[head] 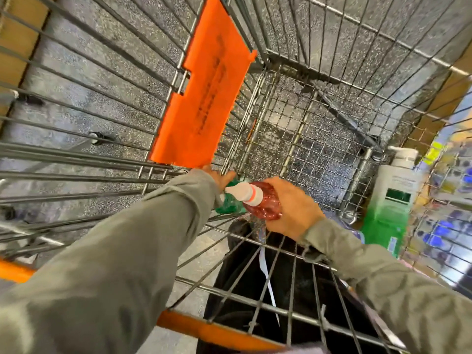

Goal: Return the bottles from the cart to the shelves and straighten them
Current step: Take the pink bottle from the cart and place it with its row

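Reaching into the cart (pixel 339 54), our right hand (pixel 293 208) wraps a pink bottle (pixel 264 206) with a white cap. Our left hand (pixel 220 178) meets a green bottle (pixel 229 207); we cannot tell its grip. The far wire floor (pixel 293 139) is open, and a tall bottle (pixel 390 200) stands right.

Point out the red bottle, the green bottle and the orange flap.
red bottle (pixel 261 206): head view, on its clear red body.
green bottle (pixel 229 209): head view, on its green body.
orange flap (pixel 204 98): head view, on its flat face.

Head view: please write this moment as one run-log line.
stage: picking from cart | right hand: holds red bottle | left hand: at green bottle, grip unclear
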Tool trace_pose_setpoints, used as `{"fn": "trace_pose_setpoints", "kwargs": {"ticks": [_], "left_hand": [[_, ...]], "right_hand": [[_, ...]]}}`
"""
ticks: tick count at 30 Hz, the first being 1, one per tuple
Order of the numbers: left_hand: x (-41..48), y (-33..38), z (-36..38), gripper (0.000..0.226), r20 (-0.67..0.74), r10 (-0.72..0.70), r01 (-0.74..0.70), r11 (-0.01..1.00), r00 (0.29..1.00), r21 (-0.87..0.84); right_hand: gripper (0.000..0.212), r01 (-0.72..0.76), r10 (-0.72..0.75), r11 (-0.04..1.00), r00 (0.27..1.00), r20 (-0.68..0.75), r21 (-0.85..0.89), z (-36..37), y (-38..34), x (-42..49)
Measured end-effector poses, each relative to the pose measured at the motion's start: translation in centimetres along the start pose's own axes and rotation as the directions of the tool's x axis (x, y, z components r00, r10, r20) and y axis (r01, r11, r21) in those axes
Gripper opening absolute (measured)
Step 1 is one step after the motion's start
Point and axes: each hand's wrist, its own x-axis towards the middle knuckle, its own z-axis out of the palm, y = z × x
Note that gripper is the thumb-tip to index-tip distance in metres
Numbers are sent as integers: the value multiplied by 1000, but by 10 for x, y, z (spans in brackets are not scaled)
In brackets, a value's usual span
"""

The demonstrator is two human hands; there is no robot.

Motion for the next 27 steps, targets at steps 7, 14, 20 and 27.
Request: {"fn": "trace_pose_setpoints", "kwargs": {"ticks": [7, 14, 20, 27], "left_hand": [[14, -6, 8, 64, -99, -112, 81, 958, 989, -275], [1, -21, -2, 87, -74, 274, -270, 961, 959, 65], [11, -29, 1, 80, -159, 347, -360, 931, 924, -58], [17, -10, -5, 60, -376, 68, -257, 837, 924, -482]], "right_hand": [[80, -28, 35, 985, 999, -41, 168, -23, 13, 2], [78, -54, 90, 943, 991, -96, 329, -42, 32, 7], [78, -99, 158, 873, 984, -84, 478, -55, 54, 3], [77, -114, 187, 793, 981, -60, 598, -59, 64, 3]]}}
